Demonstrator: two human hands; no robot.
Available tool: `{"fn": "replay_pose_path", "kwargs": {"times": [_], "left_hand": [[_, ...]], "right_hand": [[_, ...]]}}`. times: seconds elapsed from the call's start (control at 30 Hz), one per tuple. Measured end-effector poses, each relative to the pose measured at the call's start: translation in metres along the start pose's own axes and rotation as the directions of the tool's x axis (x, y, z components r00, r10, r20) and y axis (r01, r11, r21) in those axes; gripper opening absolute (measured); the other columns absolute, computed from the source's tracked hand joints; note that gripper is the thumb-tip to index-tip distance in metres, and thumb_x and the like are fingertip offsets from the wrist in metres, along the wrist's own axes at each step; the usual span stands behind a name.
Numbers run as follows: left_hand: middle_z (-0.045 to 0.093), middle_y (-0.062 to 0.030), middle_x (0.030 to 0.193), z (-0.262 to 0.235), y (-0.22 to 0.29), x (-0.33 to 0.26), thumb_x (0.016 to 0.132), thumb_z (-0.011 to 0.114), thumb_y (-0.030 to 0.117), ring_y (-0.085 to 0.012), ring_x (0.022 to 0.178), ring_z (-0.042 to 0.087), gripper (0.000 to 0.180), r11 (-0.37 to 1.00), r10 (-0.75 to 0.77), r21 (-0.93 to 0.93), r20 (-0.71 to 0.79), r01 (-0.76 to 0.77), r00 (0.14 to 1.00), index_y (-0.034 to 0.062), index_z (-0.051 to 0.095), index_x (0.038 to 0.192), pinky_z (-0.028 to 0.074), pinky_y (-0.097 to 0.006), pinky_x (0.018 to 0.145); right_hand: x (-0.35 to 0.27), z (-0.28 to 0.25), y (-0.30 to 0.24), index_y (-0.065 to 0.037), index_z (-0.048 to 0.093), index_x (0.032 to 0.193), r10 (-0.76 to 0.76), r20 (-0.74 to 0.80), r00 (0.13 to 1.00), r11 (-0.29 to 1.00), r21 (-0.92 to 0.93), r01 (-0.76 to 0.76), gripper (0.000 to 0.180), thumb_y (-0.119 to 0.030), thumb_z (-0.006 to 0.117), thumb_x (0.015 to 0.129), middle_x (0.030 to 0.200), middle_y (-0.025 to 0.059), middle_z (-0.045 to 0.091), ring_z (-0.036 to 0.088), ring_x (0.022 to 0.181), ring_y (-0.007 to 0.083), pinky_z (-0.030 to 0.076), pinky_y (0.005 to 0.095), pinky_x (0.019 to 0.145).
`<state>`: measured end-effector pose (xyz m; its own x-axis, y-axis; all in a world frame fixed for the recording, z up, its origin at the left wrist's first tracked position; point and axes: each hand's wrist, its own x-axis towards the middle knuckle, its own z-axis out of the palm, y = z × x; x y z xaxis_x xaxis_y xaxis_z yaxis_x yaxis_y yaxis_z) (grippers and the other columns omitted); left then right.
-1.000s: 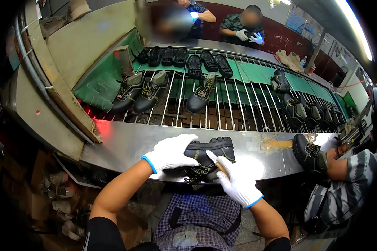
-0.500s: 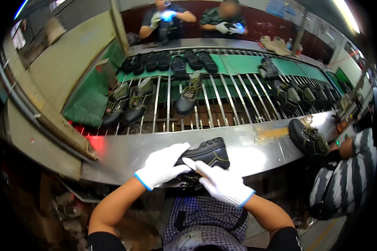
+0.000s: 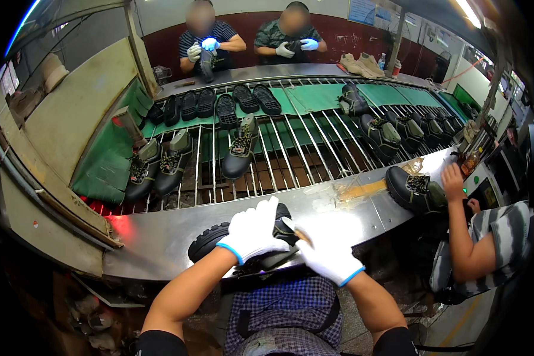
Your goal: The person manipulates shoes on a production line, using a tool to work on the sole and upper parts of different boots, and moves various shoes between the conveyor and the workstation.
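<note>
A black work shoe (image 3: 203,241) lies on its side on the near edge of the metal bench, its lugged sole toward the left. Across its upper, my white-gloved left hand (image 3: 254,228) is closed and holds it down, hiding much of the middle. My right hand (image 3: 328,254), gloved too, grips a short tool (image 3: 303,236) with a brown handle and a pale flat end. The tool's end is at the shoe's upper, close to my left fingers; whether it touches cannot be made out.
Beyond the metal bench (image 3: 160,228), a barred rack holds a laced shoe (image 3: 240,151), more shoes and several black soles (image 3: 225,111). Another black shoe (image 3: 414,190) stands at the right, beside a co-worker's hand (image 3: 453,180). Two gloved people work across the rack.
The shoe has been turned, so its lugged sole now shows at the left. Both hands stay on the work. A co-worker's arm at the right has reached onto the bench.
</note>
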<state>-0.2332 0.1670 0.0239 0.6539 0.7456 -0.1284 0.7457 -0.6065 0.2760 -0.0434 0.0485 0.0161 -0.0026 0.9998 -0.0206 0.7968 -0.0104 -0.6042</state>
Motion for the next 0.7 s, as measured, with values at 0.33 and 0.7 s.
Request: {"fn": "replay_pose_path", "kwargs": {"times": [0.33, 0.7], "left_hand": [[0.065, -0.0214, 0.139, 0.001, -0.003, -0.012, 0.072, 0.089, 0.056, -0.0401, 0.115, 0.072, 0.109, 0.999, -0.017, 0.045, -0.035, 0.019, 0.999, 0.0058, 0.043, 0.157, 0.060, -0.049, 0.096], [0.065, -0.0193, 0.134, 0.016, -0.017, -0.014, 0.078, 0.084, 0.046, -0.0398, 0.108, 0.073, 0.094, 0.990, 0.091, 0.117, -0.150, -0.074, 0.985, 0.0062, 0.044, 0.154, 0.060, -0.050, 0.090]], "right_hand": [[-0.014, 0.014, -0.009, -0.015, 0.059, 0.133, -0.212, -0.109, 0.971, 0.968, -0.160, 0.194, 0.031, -0.025, 0.061, 0.104, 0.072, 0.0131, 0.070, 0.071, 0.059, 0.0324, 0.056, 0.0484, 0.054], [-0.007, 0.031, -0.040, -0.019, 0.055, 0.140, -0.070, 0.135, 0.988, 0.997, -0.032, 0.075, 0.037, -0.032, 0.058, 0.106, 0.084, 0.0175, 0.074, 0.074, 0.070, 0.0392, 0.060, 0.0517, 0.061]]}}
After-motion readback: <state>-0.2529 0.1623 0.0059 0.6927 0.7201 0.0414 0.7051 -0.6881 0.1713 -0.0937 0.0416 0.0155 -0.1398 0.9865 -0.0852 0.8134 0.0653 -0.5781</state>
